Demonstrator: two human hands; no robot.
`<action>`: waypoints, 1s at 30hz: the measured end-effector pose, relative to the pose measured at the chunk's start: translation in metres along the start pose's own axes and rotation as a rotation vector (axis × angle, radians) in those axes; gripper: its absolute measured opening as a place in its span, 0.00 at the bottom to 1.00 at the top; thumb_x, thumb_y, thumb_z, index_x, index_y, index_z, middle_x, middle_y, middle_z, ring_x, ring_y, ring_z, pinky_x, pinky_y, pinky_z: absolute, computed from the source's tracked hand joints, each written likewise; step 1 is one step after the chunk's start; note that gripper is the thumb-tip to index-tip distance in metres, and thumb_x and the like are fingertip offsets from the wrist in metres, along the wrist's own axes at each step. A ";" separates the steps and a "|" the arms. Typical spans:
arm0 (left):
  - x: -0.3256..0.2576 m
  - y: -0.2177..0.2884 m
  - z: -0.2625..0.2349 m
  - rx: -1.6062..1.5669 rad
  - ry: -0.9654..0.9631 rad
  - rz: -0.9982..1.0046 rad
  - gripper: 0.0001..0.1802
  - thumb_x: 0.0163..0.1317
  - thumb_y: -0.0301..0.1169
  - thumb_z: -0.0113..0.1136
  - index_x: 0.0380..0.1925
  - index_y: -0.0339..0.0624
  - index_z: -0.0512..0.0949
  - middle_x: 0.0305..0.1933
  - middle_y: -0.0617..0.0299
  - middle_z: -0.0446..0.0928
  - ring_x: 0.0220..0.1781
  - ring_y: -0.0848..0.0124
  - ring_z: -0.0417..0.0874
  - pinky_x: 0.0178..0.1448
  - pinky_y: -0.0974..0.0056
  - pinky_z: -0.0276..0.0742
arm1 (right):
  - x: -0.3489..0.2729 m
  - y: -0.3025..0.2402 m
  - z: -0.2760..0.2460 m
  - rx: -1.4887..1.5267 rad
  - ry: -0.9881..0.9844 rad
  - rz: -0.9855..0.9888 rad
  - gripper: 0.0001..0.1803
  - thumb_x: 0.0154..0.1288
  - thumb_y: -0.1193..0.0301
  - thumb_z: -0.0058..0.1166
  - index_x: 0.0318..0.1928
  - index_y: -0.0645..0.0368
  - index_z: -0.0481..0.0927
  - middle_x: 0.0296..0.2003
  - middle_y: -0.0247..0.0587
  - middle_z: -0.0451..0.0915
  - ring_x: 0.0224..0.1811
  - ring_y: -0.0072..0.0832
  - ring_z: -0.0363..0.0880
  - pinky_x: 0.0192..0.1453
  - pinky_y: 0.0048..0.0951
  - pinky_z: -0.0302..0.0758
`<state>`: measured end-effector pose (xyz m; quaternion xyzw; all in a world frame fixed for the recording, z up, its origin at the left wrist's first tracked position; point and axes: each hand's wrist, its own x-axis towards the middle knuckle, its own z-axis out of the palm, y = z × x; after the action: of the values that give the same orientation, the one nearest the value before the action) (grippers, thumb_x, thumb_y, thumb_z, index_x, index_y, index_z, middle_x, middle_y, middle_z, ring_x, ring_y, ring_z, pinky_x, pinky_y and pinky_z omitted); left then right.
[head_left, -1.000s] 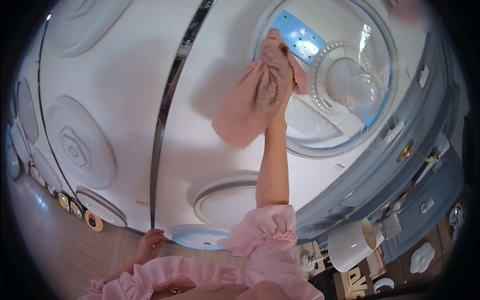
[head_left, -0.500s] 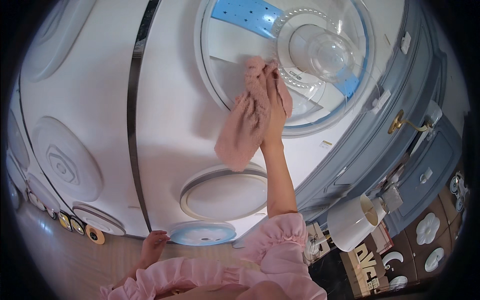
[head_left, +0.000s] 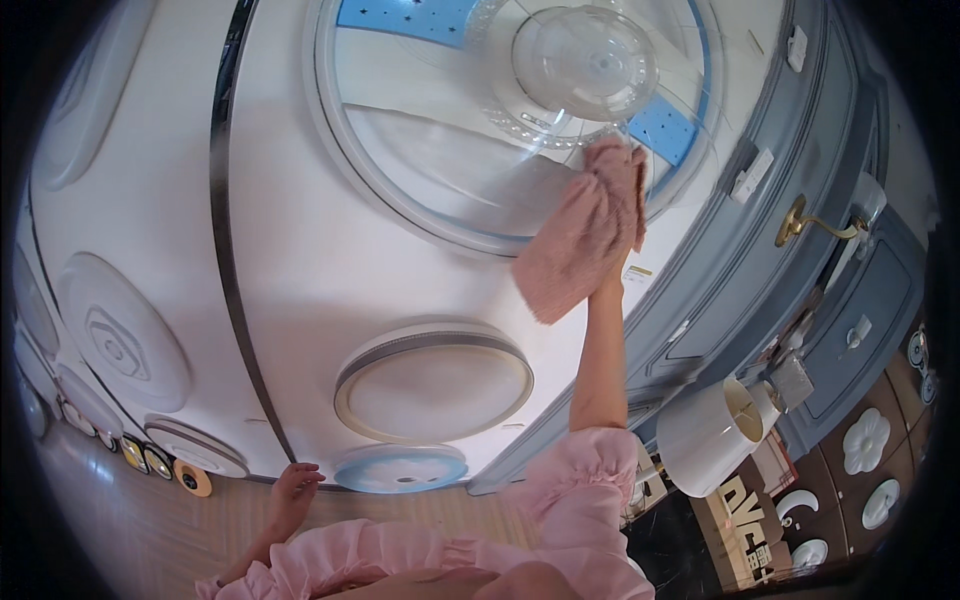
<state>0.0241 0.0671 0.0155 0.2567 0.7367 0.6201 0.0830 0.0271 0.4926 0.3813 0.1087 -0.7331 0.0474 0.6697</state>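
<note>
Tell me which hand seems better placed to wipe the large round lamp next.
Probably the right hand: it holds the pink cloth over the lamp. The left hand, holding nothing visible, is well away.

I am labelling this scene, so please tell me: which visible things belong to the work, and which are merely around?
In the work:
right hand
fluffy pink cloth
large round lamp with blue panels

Merely around:
round white lamp with grey rim
white tapered lampshade
white flower-shaped lamp

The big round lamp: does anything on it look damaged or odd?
Nothing stands out as broken or askew on the large round lamp, though its top is out of view. A pink cloth in the right hand hides part of its lower right edge.
</note>
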 end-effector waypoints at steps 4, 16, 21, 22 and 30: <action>0.008 0.009 0.015 -0.032 -0.036 -0.019 0.09 0.55 0.17 0.53 0.33 0.40 0.79 0.47 0.57 0.72 0.46 0.67 0.77 0.44 0.69 0.77 | 0.045 0.031 0.015 0.155 0.069 -0.063 0.28 0.63 0.62 0.43 0.61 0.61 0.63 0.64 0.45 0.58 0.67 0.40 0.54 0.67 0.38 0.47; 0.016 -0.002 0.041 -0.041 0.081 0.017 0.11 0.53 0.15 0.53 0.32 0.41 0.81 0.43 0.56 0.75 0.45 0.68 0.78 0.42 0.68 0.76 | 0.070 0.024 -0.019 -0.288 -0.301 -0.358 0.27 0.59 0.67 0.45 0.61 0.56 0.65 0.57 0.45 0.68 0.63 0.38 0.62 0.66 0.33 0.56; 0.018 0.011 0.043 -0.007 0.123 -0.053 0.10 0.54 0.15 0.53 0.32 0.38 0.80 0.45 0.57 0.74 0.45 0.68 0.77 0.43 0.68 0.76 | 0.143 0.049 -0.020 -0.145 -0.131 -0.340 0.24 0.60 0.67 0.44 0.58 0.53 0.70 0.60 0.40 0.66 0.65 0.35 0.60 0.66 0.33 0.56; 0.016 0.011 0.043 -0.012 0.149 -0.055 0.10 0.54 0.16 0.53 0.32 0.39 0.80 0.44 0.57 0.75 0.44 0.68 0.78 0.42 0.68 0.76 | 0.159 0.046 -0.018 -0.147 -0.106 -0.332 0.24 0.60 0.67 0.44 0.58 0.53 0.69 0.60 0.40 0.66 0.65 0.36 0.60 0.66 0.33 0.56; -0.005 -0.031 0.044 -0.142 0.276 -0.077 0.07 0.55 0.18 0.54 0.32 0.38 0.80 0.44 0.58 0.75 0.47 0.69 0.76 0.44 0.69 0.76 | 0.165 0.033 -0.011 -0.192 0.026 -0.243 0.24 0.61 0.67 0.44 0.59 0.54 0.68 0.61 0.44 0.65 0.65 0.41 0.59 0.66 0.35 0.56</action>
<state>0.0388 0.0997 -0.0245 0.1340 0.7047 0.6963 0.0225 0.0172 0.5114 0.5487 0.1312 -0.7068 -0.1030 0.6874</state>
